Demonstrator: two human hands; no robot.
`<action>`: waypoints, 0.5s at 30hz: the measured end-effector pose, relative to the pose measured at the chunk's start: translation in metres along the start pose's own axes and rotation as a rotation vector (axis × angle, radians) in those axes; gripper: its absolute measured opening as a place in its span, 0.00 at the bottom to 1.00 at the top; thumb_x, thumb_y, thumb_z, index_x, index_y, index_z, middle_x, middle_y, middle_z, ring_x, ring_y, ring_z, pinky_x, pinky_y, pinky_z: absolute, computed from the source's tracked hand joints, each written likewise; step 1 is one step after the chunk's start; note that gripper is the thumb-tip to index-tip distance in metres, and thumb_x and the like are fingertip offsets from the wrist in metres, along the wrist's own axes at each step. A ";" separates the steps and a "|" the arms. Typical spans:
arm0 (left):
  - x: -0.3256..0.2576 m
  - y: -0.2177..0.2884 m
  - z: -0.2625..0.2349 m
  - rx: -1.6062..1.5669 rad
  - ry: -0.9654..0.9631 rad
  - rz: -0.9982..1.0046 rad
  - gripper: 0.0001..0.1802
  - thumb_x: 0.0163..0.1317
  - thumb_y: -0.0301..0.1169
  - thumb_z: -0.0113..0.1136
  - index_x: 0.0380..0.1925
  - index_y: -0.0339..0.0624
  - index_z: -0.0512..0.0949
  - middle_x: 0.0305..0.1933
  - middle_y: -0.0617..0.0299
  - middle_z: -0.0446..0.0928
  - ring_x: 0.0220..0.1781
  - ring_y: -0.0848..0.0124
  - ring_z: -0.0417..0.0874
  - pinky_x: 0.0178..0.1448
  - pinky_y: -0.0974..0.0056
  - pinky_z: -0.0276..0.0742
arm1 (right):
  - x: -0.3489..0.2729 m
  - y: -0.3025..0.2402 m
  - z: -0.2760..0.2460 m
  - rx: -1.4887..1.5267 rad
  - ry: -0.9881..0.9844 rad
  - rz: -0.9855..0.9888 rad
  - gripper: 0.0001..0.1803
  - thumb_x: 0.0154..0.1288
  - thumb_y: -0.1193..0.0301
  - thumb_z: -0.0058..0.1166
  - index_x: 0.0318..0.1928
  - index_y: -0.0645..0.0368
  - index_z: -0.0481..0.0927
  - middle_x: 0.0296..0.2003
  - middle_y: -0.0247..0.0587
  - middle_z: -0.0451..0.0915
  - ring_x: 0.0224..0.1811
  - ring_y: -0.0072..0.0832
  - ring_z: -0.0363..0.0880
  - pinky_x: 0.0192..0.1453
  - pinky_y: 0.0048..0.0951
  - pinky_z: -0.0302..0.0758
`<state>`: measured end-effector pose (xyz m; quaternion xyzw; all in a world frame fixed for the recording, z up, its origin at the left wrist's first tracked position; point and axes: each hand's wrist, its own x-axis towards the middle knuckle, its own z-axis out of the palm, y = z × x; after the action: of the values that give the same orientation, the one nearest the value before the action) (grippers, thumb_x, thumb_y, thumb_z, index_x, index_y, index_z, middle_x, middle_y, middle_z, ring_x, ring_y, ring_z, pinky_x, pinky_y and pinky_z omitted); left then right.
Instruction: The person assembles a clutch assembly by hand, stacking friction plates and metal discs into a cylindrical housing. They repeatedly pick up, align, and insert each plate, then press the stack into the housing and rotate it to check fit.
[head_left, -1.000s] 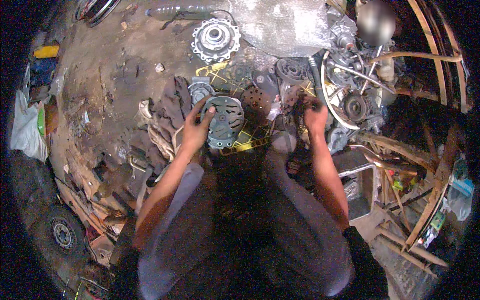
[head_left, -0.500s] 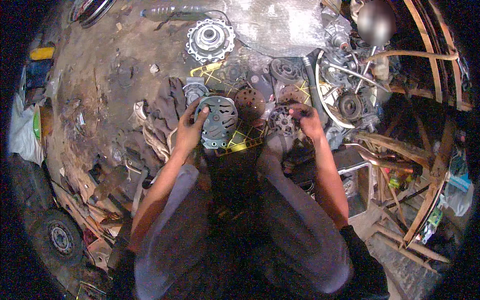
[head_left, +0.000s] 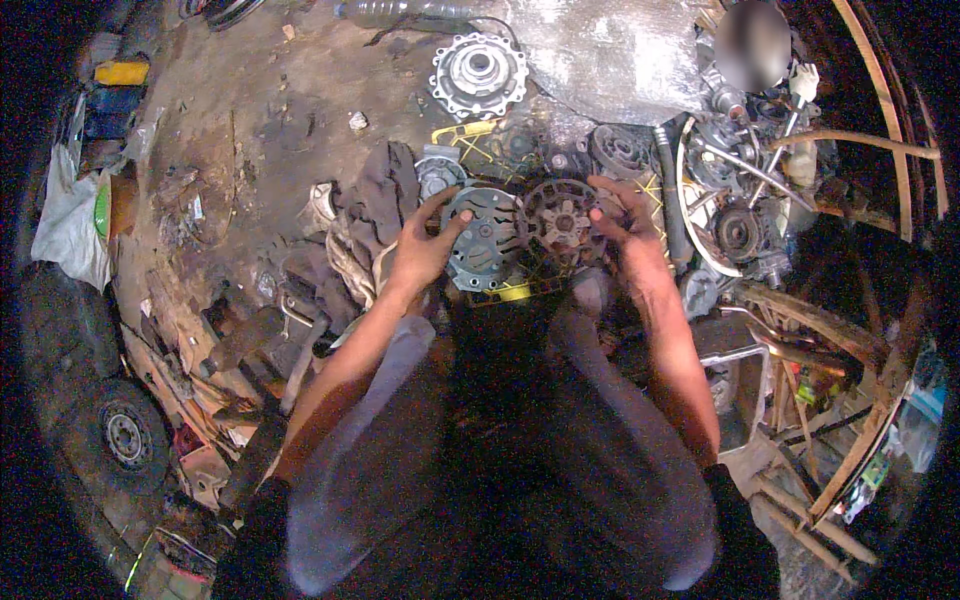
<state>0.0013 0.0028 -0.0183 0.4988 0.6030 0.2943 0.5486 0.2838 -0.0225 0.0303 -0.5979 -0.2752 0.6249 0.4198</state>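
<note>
My left hand point(head_left: 428, 248) grips the left edge of a grey round metal plate point(head_left: 484, 236) with curved slots, its thumb lying on the face. My right hand point(head_left: 628, 222) is closed on the right rim of a dark, holed disc point(head_left: 562, 224) with a lighter spoked hub. The two parts are held side by side over my knees. Their near edges touch or overlap slightly; I cannot tell which. Beneath them shows a yellow plastic lattice crate point(head_left: 512, 293). A small grey metal housing point(head_left: 437, 172) lies just beyond my left fingers.
Farther off on the dirty floor lies a scalloped silver housing point(head_left: 479, 75), near a clear plastic bottle point(head_left: 405, 12) and a shiny metal sheet point(head_left: 605, 55). A large basin of engine parts point(head_left: 738, 232) is at right, by wooden poles point(head_left: 815, 318). Dark rags point(head_left: 378, 205) lie at left.
My right hand has brought the dark disc leftward, up against the grey plate. My left hand keeps its hold on the plate. The whole view has shifted, so the surroundings appear farther right.
</note>
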 end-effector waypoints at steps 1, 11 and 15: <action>-0.005 0.012 0.000 0.024 -0.001 -0.095 0.28 0.62 0.41 0.66 0.60 0.42 0.75 0.53 0.54 0.80 0.53 0.69 0.77 0.59 0.64 0.72 | 0.000 0.001 0.008 -0.010 -0.029 -0.037 0.22 0.65 0.73 0.58 0.60 0.54 0.73 0.50 0.36 0.78 0.48 0.30 0.77 0.48 0.31 0.77; -0.001 -0.006 -0.005 -0.055 -0.001 0.057 0.23 0.69 0.37 0.57 0.62 0.42 0.72 0.53 0.56 0.79 0.53 0.71 0.76 0.58 0.66 0.71 | 0.000 0.006 0.059 -0.225 -0.226 -0.104 0.36 0.52 0.78 0.69 0.63 0.53 0.71 0.45 0.39 0.80 0.50 0.30 0.79 0.52 0.33 0.78; 0.000 -0.010 -0.007 -0.034 -0.051 0.058 0.23 0.71 0.38 0.53 0.63 0.43 0.71 0.51 0.59 0.79 0.49 0.73 0.76 0.56 0.66 0.72 | -0.001 0.008 0.061 -0.442 -0.216 -0.238 0.40 0.49 0.73 0.72 0.65 0.51 0.71 0.58 0.44 0.75 0.58 0.32 0.73 0.63 0.33 0.70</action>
<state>-0.0078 0.0012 -0.0254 0.5140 0.5690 0.3077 0.5633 0.2227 -0.0176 0.0322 -0.5685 -0.5164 0.5559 0.3179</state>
